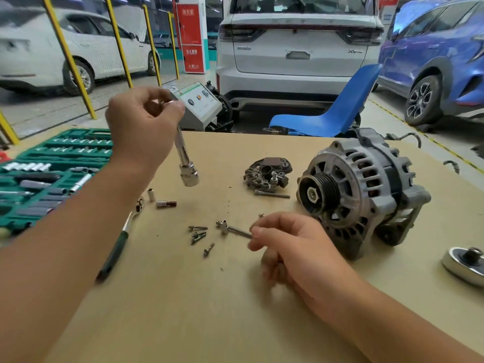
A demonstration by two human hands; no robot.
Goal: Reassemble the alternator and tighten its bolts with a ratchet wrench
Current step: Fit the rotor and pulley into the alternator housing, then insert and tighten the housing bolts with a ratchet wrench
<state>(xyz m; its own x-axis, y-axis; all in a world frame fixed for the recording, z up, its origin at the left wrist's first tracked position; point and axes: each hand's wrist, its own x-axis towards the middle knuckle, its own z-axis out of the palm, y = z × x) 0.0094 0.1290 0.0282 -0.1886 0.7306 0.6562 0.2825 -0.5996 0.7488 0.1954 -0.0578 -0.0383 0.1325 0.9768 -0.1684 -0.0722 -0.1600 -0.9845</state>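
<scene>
Both forearms reach in from the bottom edge over the tan tabletop [183,310]. On the right side, the right hand [290,247] hovers low above the surface, knuckles up, wrist angled inward; its grip is a narrow pinch of thumb and forefinger on the end of a long bolt [237,230], which points left and lies nearly flat. The other fingers curl loosely beneath and are blurred.

Raised well above the tabletop, the left hand [142,119] has its wrist bent and its fingers curled round the top of a chrome extension bar [183,153]; this hangs down with a socket [189,175] at its lower end, clear of the surface.

Right of the right hand, the alternator [364,189] lies on the tabletop, pulley facing the camera. Its rectifier plate [267,172] sits apart to the left, a second long bolt just before it. Small screws [198,234] lie scattered between the hands. A ratchet wrench [117,242] with a green handle lies under the left forearm, beside the green socket case [52,166].
</scene>
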